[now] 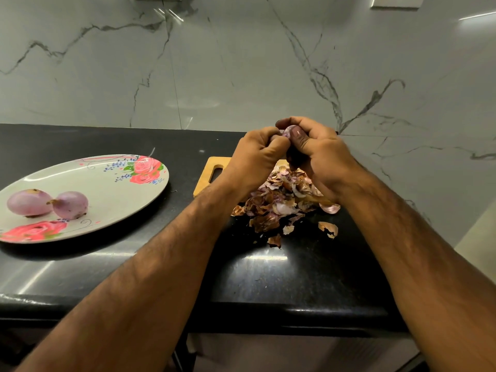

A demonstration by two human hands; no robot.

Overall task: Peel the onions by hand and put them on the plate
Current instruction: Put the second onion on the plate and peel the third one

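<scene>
Both my hands are raised above the wooden cutting board point(208, 175), wrapped round one purple onion point(287, 131) that shows only as a small patch between the fingers. My right hand point(318, 154) grips it with curled fingers and the thumb on top. My left hand point(255, 157) pinches at its left side with curled fingers. A heap of brown and purple onion skins point(279, 202) lies on the board below the hands. To the left, an oval floral plate point(112, 189) holds two peeled onions point(29, 203) point(71, 204) side by side.
The black stone counter point(268, 277) runs left to right, its front edge close to me. A marble wall point(241, 63) stands right behind it. Loose skin flakes point(328, 229) have spilled off the board onto the counter in front.
</scene>
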